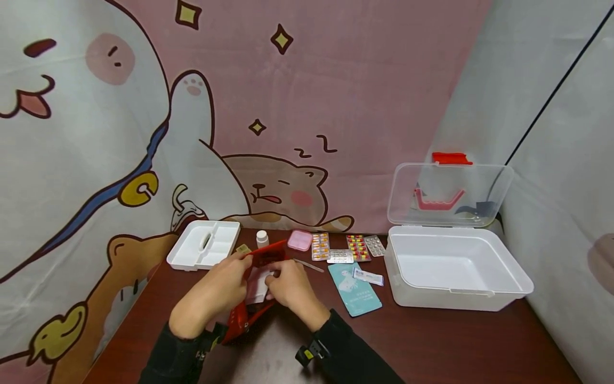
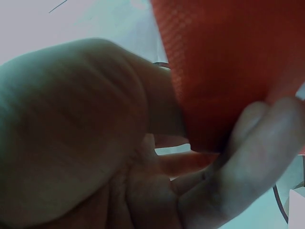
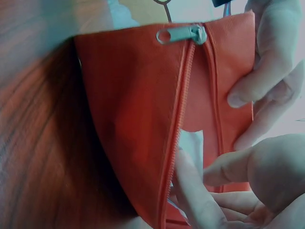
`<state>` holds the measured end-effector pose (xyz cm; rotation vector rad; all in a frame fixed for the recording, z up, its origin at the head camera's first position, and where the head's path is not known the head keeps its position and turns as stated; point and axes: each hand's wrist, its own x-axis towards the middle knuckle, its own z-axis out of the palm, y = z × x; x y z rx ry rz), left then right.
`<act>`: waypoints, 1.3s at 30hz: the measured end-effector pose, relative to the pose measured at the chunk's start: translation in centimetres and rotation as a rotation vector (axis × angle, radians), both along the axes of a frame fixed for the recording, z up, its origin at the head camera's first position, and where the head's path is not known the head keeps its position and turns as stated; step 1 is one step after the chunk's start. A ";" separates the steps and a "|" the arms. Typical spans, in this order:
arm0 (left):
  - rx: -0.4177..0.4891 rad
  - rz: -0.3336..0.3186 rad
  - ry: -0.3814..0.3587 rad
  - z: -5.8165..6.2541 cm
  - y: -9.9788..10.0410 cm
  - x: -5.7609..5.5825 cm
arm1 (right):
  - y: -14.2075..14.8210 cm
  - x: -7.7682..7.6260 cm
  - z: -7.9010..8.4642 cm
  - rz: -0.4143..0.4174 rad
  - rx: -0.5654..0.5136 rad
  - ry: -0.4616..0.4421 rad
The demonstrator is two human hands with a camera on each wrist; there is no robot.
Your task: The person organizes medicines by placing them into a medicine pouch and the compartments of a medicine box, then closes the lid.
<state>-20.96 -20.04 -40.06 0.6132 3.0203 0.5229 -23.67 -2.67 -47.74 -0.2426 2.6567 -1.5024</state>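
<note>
A red zip pouch (image 1: 237, 322) stands unzipped on the table, with its metal zip pull (image 3: 174, 35) at one end of the opening. My left hand (image 1: 224, 288) grips the pouch's side wall, thumb on one face and fingers on the other, as the left wrist view shows up close. Reaching into the opening, my right hand (image 1: 290, 285) pinches a flat white piece (image 3: 193, 148) between thumb and finger. Whether it is paper or a packet I cannot tell. More white (image 1: 257, 285) shows inside the pouch; its lower part is hidden.
Behind the pouch are a white compartment case (image 1: 225, 240), a small white bottle (image 1: 262, 239) and a pink box (image 1: 299, 240). Rightward lie several blister packs (image 1: 320, 246), a teal sachet (image 1: 355, 293), a white tube-like packet (image 1: 368, 276) and an open clear-lidded bin (image 1: 460, 298).
</note>
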 end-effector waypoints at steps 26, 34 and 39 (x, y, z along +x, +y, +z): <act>0.012 0.001 -0.019 -0.1 -0.1 -0.1 | 0.9 -1.2 -0.9 0.128 0.378 0.163; 0.014 0.023 -0.066 0.1 -0.2 0.0 | 1.6 -1.0 -1.0 0.111 0.340 0.285; 0.009 0.025 -0.059 0.1 -0.1 0.0 | 2.6 -0.8 -0.5 0.121 0.289 0.333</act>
